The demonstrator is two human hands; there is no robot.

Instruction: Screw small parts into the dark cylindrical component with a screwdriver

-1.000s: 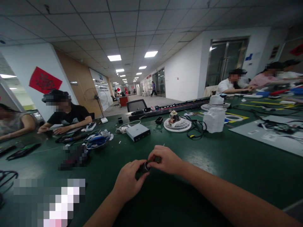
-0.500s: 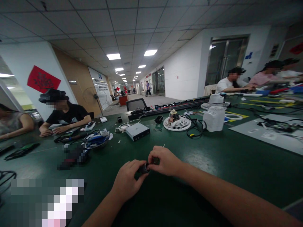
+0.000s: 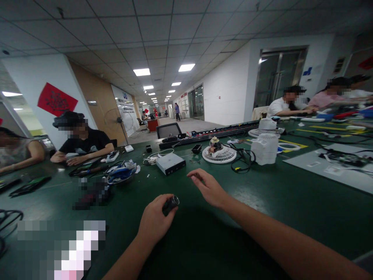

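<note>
My left hand point(image 3: 154, 221) is closed round a small dark cylindrical part point(image 3: 170, 204) with a shiny metal end, held just above the green table point(image 3: 262, 202). My right hand point(image 3: 205, 187) hovers a short way to the right and beyond it, fingers stretched out and slightly curled, palm down. Whether anything small sits at its fingertips is too blurred to tell. Past the right hand lies a grey drive-like box point(image 3: 170, 162).
A white fan grille with a motor point(image 3: 218, 152), a white fan housing point(image 3: 264, 148), black cables point(image 3: 243, 157) and a blue-white bundle point(image 3: 121, 172) lie further back. Other people sit working at the left point(image 3: 83, 142) and far right point(image 3: 287, 104). A grey mat point(image 3: 329, 163) lies to the right.
My right hand has let go of the dark part and moved up and to the right, opening. My left hand keeps the part and has stayed nearly in place.
</note>
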